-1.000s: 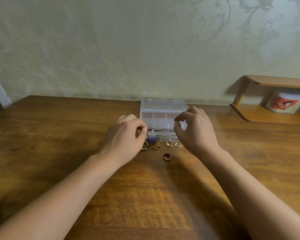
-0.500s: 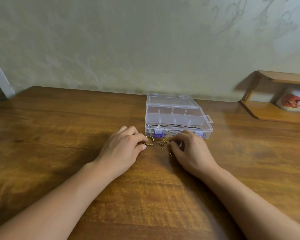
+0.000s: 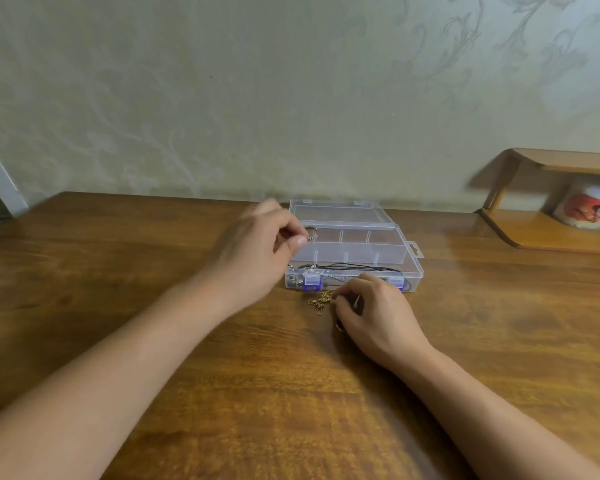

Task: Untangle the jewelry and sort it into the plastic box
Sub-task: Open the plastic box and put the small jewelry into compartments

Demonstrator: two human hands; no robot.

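A clear plastic box [image 3: 414, 263] with small compartments and blue clasps lies open on the wooden table [image 3: 153, 271]. A black cord [image 3: 357, 266] lies in its front compartment. My left hand [image 3: 257, 247] pinches a small ring-shaped piece [image 3: 311, 233] over the box's left rear compartment. My right hand [image 3: 374, 313] rests on the table just in front of the box, fingers curled over small pieces I cannot make out. A tangled gold chain [image 3: 321, 299] lies beside its fingertips. A gold ring [image 3: 338, 327] peeks out under that hand.
The box's lid [image 3: 336, 213] lies flat behind it, towards the wall. A low wooden shelf [image 3: 534, 233] stands at the right rear with a white printed container [image 3: 589, 206] on it.
My left hand lifted a ring-shaped piece from the table and carried it up over the box. The right hand stayed low in front of the box. The view came closer.
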